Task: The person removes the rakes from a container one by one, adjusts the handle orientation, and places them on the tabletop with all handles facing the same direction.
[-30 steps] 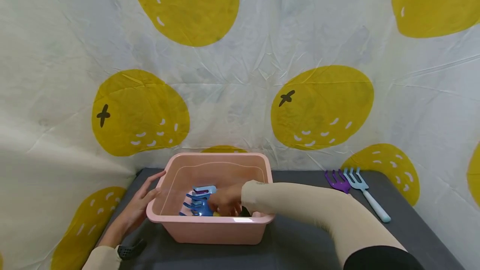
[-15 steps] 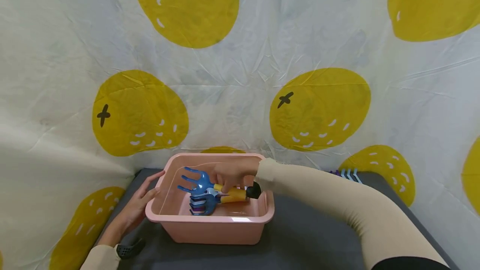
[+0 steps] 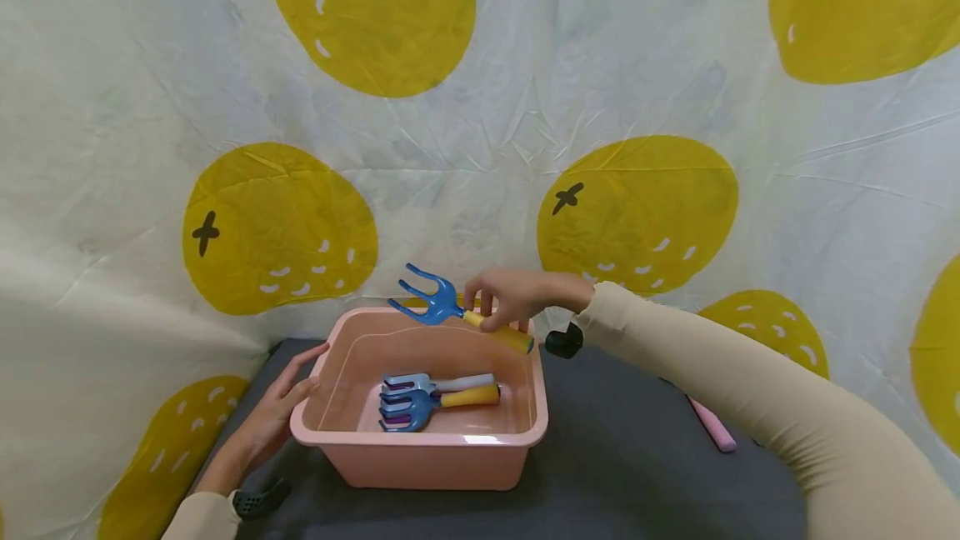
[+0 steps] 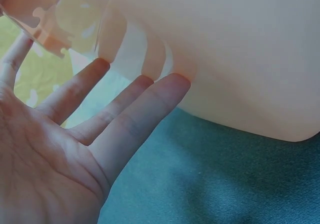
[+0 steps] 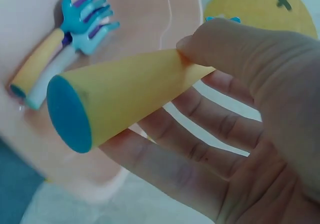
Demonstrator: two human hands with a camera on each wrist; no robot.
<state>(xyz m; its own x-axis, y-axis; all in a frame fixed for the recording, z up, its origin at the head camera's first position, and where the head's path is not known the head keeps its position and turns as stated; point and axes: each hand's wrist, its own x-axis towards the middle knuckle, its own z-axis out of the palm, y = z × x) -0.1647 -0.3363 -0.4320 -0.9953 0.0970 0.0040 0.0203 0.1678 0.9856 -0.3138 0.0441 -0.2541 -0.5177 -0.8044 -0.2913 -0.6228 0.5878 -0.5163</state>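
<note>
My right hand [image 3: 517, 297] pinches the yellow handle of a blue three-tined garden hand fork [image 3: 441, 304] above the back right of a pink plastic tub [image 3: 435, 465]. In the right wrist view, thumb and fingers close round the tapered yellow handle [image 5: 120, 91], its blue end cap facing the camera. My left hand [image 3: 273, 411] rests its straight, spread fingertips against the tub's left side, palm showing in the left wrist view. Inside the tub lie a blue fork with a yellow handle [image 3: 471, 396] and a pale blue one with a whitish handle [image 3: 467, 382]; purple tines show beneath.
A dark grey table [image 3: 615, 465] carries the tub. To its right, a pink handle [image 3: 712, 425] shows from under my right sleeve [image 3: 720, 357], which hides the rest. A white cloth [image 3: 465, 215] printed with yellow fruit hangs close behind the table.
My right hand has lifted the yellow-handled hand fork out of the tub, up and to the right. The other forks stay inside. My left hand has stayed at the tub's side.
</note>
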